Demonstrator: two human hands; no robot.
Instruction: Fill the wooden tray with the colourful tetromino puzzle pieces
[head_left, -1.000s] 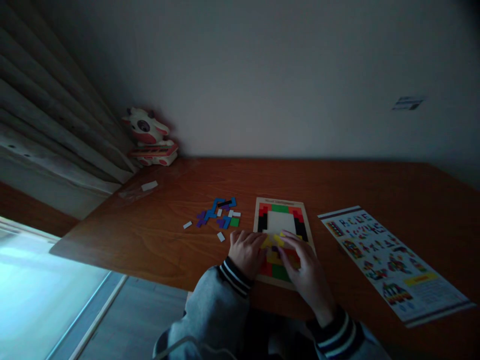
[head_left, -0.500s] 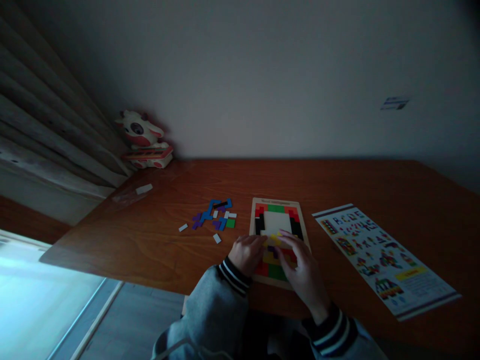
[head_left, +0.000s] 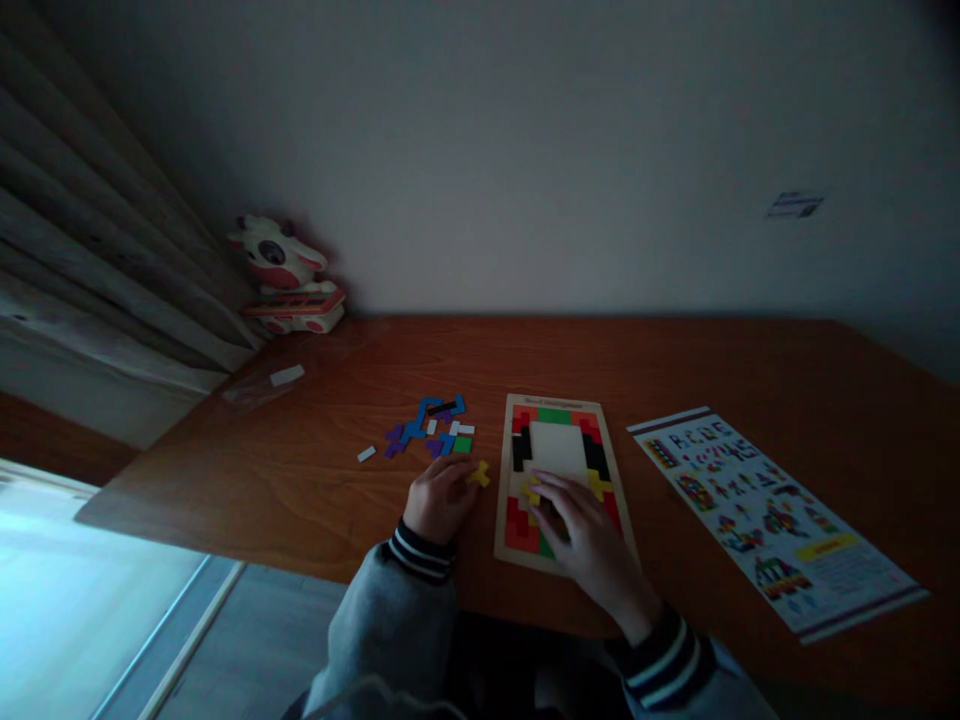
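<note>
My left hand [head_left: 437,500] is over the bare wood left of the puzzle board, closed on a yellow puzzle piece [head_left: 481,475] that sticks out past its fingertips. Over the lower half of the wooden puzzle board [head_left: 504,545] is my right hand [head_left: 589,528]. Its thumb and fingers are curled about another yellow puzzle piece [head_left: 530,491] at the board's left side. Red, green, black and yellow pieces line the board around a pale bare area [head_left: 559,447]. The right hand hides part of the lower pieces.
Loose blue, purple, white, green and black pieces [head_left: 414,430] lie left of the board. A printed pattern sheet [head_left: 750,500] is on the right. A cow-shaped toy [head_left: 289,280] stands at the back left, near a clear plastic bag [head_left: 255,393]. The table's front edge is close.
My left hand has moved left off the board and now has a yellow piece in its fingers. My right hand has shifted slightly left and down over the board.
</note>
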